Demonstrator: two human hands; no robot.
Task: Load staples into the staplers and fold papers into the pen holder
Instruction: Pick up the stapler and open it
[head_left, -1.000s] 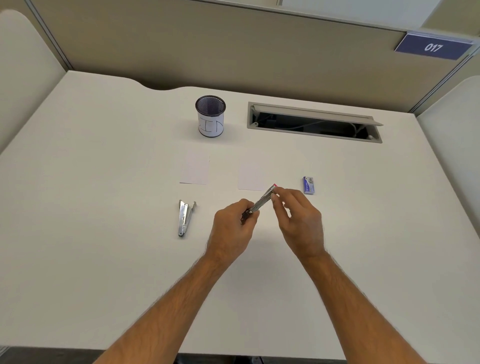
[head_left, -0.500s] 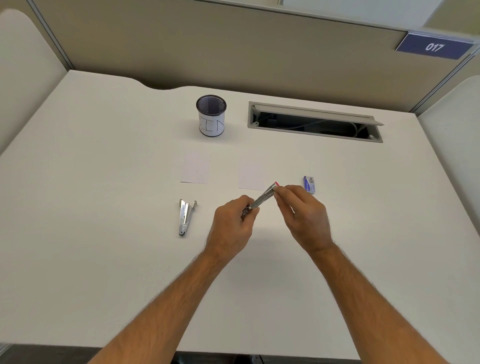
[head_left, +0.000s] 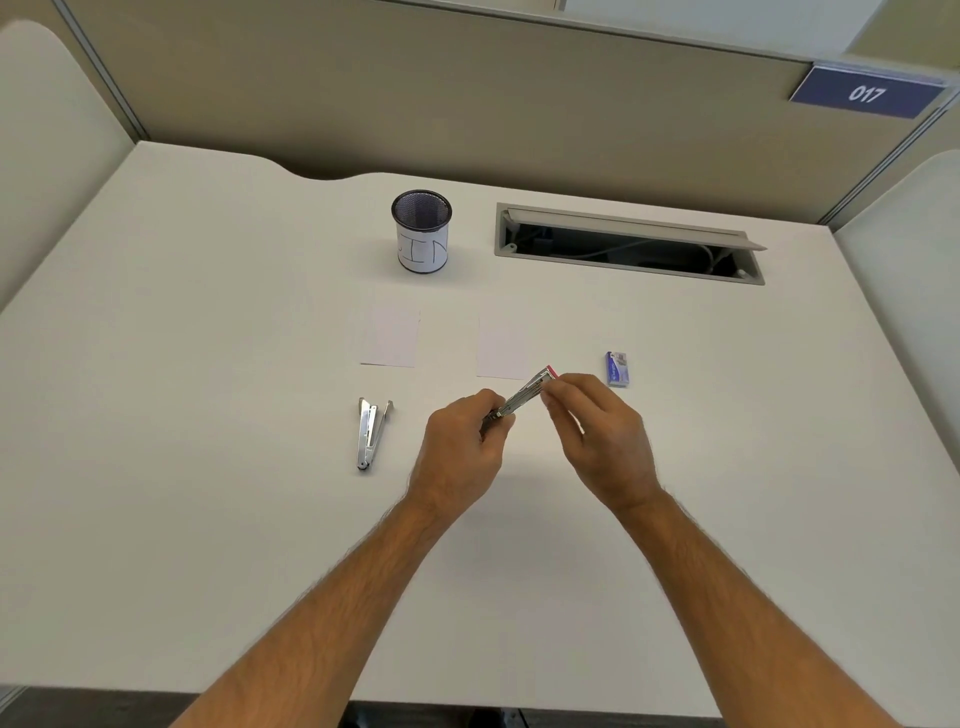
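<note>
Head view: left hand (head_left: 462, 447) grips near end of stapler (head_left: 524, 397), held tilted above worktop (head_left: 208, 519). Right hand (head_left: 597, 441) fingertips pinch stapler's far end near red tip. Second stapler (head_left: 370, 434) lies open on worktop, left of hands. Two paper sheets (head_left: 390, 335) (head_left: 501, 348) lie flat beyond hands. Staple box (head_left: 617, 369) right of sheets. Pen holder (head_left: 422, 231) upright behind the sheets.

pen holder (head_left: 421, 231) behind two papers (head_left: 390, 335) | stapler (head_left: 370, 434) left — staple box (head_left: 616, 369) right

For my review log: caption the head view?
Both hands, left and right, hold a stapler above the desk.
</note>
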